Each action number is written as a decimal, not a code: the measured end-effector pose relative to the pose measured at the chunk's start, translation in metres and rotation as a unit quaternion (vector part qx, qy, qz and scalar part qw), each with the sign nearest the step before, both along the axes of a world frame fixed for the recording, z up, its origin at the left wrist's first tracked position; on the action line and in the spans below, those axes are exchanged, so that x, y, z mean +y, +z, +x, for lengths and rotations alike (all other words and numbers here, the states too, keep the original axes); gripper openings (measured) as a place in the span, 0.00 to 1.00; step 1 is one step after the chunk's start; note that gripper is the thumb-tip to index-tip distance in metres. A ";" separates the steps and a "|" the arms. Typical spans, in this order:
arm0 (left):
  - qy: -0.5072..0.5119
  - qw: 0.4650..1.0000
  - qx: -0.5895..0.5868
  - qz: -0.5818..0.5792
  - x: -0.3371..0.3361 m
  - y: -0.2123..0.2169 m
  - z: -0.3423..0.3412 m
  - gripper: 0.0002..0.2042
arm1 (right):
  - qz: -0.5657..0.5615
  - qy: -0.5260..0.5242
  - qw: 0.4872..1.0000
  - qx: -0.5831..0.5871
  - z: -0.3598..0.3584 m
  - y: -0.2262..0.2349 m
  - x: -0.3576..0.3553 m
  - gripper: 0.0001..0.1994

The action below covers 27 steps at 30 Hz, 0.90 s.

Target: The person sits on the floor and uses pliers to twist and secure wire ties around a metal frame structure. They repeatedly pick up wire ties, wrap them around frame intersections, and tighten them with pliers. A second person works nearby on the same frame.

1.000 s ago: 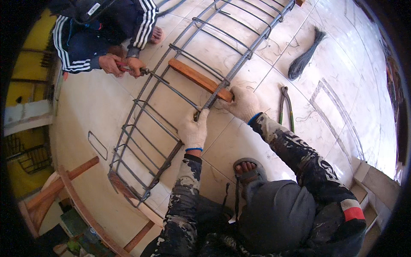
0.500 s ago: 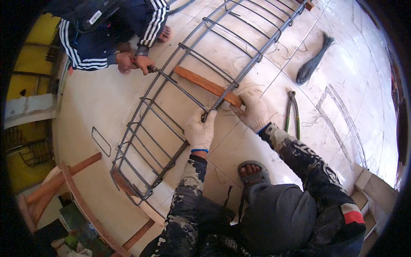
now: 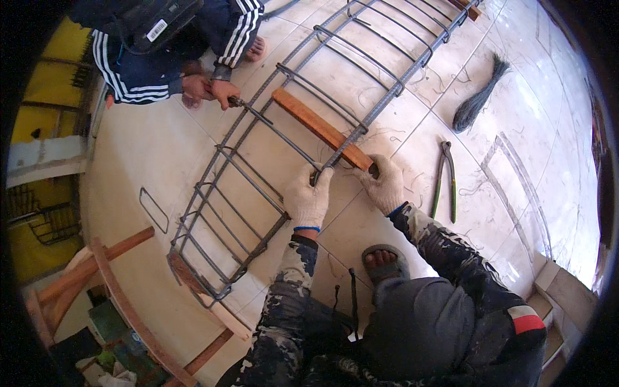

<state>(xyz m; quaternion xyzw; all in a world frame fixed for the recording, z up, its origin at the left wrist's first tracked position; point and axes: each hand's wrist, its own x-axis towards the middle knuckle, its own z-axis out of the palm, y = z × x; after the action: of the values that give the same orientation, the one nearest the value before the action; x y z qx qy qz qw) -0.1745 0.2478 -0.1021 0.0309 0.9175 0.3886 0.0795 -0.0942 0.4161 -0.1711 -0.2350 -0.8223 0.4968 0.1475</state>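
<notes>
A long cage of steel rebar with rectangular stirrups lies diagonally over the tiles. My left hand, in a white knit glove, is closed at the cage's near long bar, where the end of a loose-looking stirrup meets it. A reddish wooden batten crosses beneath the near bar. My gloved right hand is closed about the batten's near end, its fingertips partly hidden. Across the cage, a co-worker's hand holds a dark tool against the stirrup's far end.
Green-handled pincers and a bundle of tie wire lie to the right. A single stirrup is on the floor at left. Wooden framing stands at lower left. Wire scraps lie around the cage; my sandalled foot is close by.
The batten has turned slightly and shows more of its side and near end. My right hand has shifted off its top toward the end. My left hand keeps its place at the bar.
</notes>
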 end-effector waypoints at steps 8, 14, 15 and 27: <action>-0.023 0.997 0.072 -0.031 -0.002 -0.002 -0.002 0.15 | 0.145 0.096 0.983 -0.054 -0.008 0.022 0.020 0.19; -0.016 0.999 0.048 0.019 -0.002 -0.009 -0.002 0.15 | 0.190 0.081 0.978 0.000 -0.014 0.018 0.018 0.19; -0.017 0.999 0.050 0.014 -0.001 -0.008 -0.002 0.14 | 0.185 0.055 0.981 0.012 -0.013 0.017 0.014 0.19; -0.015 0.999 0.043 -0.014 -0.006 -0.003 -0.004 0.15 | -0.002 0.015 1.000 -0.025 -0.031 0.011 0.014 0.23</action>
<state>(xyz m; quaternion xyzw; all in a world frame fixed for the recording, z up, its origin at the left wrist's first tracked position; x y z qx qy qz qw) -0.1782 0.2421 -0.1048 0.0598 0.9250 0.3724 0.0462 -0.1249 0.4306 -0.1599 -0.2356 -0.8280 0.4947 0.1190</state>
